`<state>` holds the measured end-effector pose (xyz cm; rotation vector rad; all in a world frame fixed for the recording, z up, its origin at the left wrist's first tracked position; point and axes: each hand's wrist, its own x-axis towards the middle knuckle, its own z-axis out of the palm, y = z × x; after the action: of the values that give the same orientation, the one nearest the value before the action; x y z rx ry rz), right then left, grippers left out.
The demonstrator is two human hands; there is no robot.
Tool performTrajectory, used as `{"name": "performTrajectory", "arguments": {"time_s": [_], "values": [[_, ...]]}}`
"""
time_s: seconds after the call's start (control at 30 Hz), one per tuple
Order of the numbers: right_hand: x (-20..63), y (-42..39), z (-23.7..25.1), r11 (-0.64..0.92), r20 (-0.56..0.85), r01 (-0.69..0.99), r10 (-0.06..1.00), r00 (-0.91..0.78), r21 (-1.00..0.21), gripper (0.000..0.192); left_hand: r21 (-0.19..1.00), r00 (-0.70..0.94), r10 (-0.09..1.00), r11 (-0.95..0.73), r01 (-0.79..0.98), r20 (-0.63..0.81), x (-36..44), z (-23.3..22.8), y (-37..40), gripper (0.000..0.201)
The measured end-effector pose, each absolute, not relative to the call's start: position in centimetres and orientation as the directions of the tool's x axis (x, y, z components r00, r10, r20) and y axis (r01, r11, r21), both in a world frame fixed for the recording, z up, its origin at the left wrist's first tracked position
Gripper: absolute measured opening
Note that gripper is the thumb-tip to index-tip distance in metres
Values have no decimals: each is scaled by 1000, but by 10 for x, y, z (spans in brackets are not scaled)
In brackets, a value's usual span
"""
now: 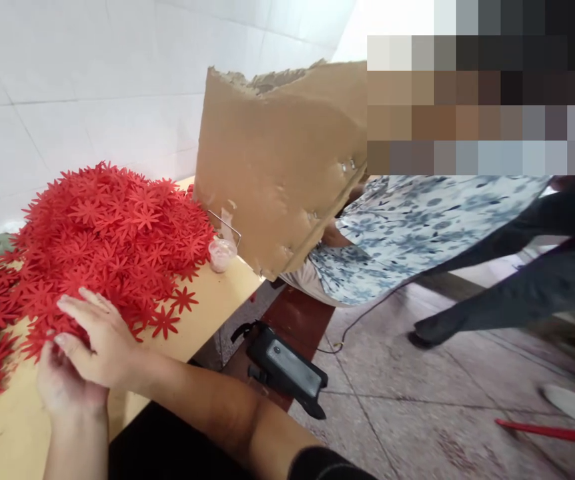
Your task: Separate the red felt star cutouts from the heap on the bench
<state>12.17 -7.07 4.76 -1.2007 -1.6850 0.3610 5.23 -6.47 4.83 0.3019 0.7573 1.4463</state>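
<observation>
A large heap of red paper-like flower cutouts (pixel 112 213), each with narrow pointed petals, is piled on the pale yellow table (pixel 217 293). At the near edge of this heap my right hand (pixel 102 340) reaches across my left hand, its fingers stretched out and its thumb apart. Below and partly behind it, my left hand (pixel 70 383) is turned palm up; most of its fingers are hidden. Red cutouts lie around and behind both hands. Whether one rests between the hands, I cannot tell.
A torn cardboard sheet or box (pixel 277 160) stands past the heap, beside a small clear plastic cup (pixel 223 255). Behind it sits a person in a floral garment (pixel 407 233). A black bag-like case (pixel 290 370) is below the table's right edge. Another person's dark-trousered leg (pixel 497 313) is at right.
</observation>
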Motion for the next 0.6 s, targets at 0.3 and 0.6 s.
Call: {"name": "performTrajectory", "arguments": {"time_s": [0.3, 0.6], "values": [[145, -60, 45, 503, 571, 524, 820, -37, -687, 39, 557, -26, 906, 236, -796, -422, 70, 69, -78, 37], [226, -104, 67, 559, 597, 476, 797, -85, -678, 30, 651, 99, 922, 338, -679, -375, 44, 47, -71, 27]]}}
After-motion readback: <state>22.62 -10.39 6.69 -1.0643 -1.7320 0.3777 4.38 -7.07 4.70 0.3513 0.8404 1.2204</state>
